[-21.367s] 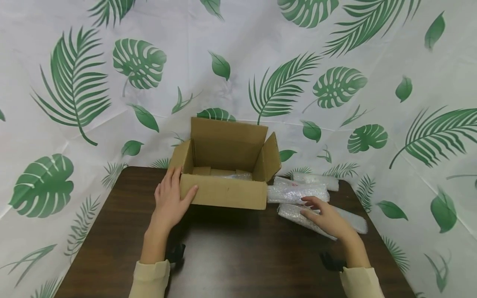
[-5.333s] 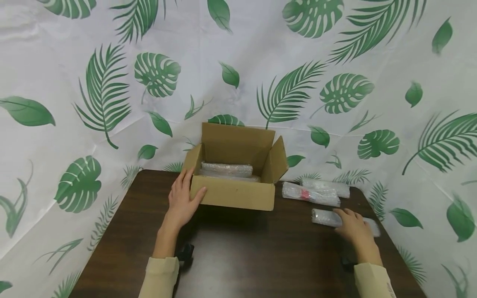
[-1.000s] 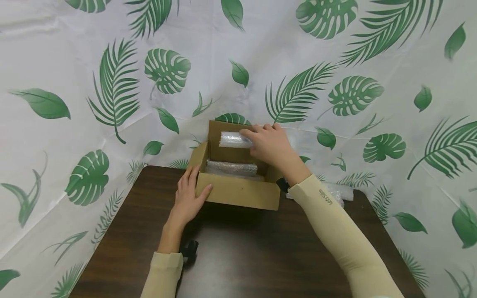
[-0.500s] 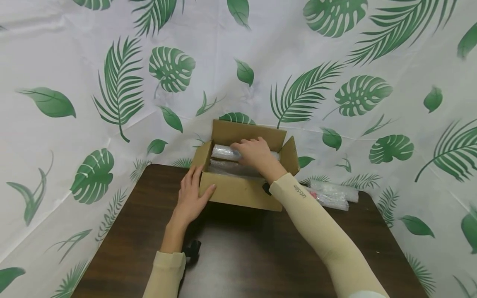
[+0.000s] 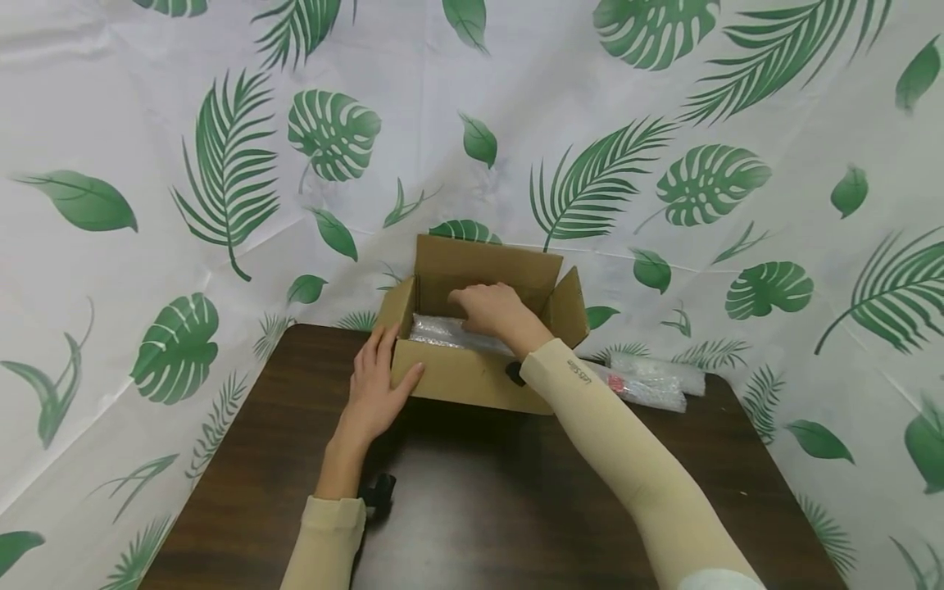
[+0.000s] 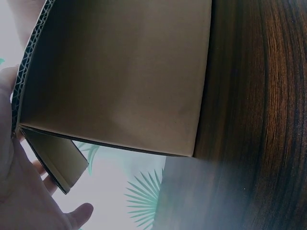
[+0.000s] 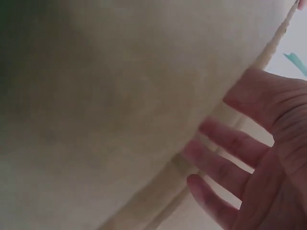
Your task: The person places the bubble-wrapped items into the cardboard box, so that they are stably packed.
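Observation:
An open cardboard box (image 5: 472,378) stands near the back of the table, its flaps raised. Bubble-wrapped rolls (image 5: 437,331) lie inside, partly hidden by the front panel and my right hand. My left hand (image 5: 374,392) rests against the box's front left corner, fingers along the left flap and thumb on the front. In the left wrist view that hand (image 6: 26,191) is beside the cardboard edge. My right hand (image 5: 496,311) reaches into the box above the rolls. The right wrist view shows its fingers (image 7: 223,170) spread beside the cardboard, with nothing seen between them.
On the table's back right lie bubble-wrapped rolls, one with a red mark (image 5: 615,383) and a whiter one (image 5: 682,375) behind it. The dark wooden table (image 5: 472,508) extends in front. A leaf-patterned sheet (image 5: 472,123) hangs close behind the box.
Since the earliest frame, several rolls have gone from the table into the box. Within the last second my right hand has lowered a roll into it and let go. The left hand keeps its place.

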Tool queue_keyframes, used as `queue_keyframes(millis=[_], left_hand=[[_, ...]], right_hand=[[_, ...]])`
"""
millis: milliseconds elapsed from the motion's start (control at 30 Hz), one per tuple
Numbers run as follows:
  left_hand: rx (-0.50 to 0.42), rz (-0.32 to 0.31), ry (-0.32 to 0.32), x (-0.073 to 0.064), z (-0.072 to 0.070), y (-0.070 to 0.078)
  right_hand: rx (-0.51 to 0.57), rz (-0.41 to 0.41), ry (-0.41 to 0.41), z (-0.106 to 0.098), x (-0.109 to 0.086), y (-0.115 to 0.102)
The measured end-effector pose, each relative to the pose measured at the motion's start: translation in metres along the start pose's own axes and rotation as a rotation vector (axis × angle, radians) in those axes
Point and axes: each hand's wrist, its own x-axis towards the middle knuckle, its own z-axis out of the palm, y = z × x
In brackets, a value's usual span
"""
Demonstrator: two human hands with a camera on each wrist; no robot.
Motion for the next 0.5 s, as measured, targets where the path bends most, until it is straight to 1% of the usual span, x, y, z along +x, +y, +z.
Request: queue_keyframes(millis=[133, 300, 500], left_hand=[[-0.005, 0.003, -0.002, 0.000, 0.000, 0.002], [-0.004, 0.005, -0.004, -0.001, 0.001, 0.002], [0.008, 0.002, 0.006, -0.002, 0.000, 0.002]], right_hand=[[0.002, 0.013, -0.015, -0.001, -0.004, 0.001], [0.041, 0.024, -0.010, -0.010, -0.016, 0.003], [0.105, 0.013, 0.075, -0.019, -0.031, 0.011]])
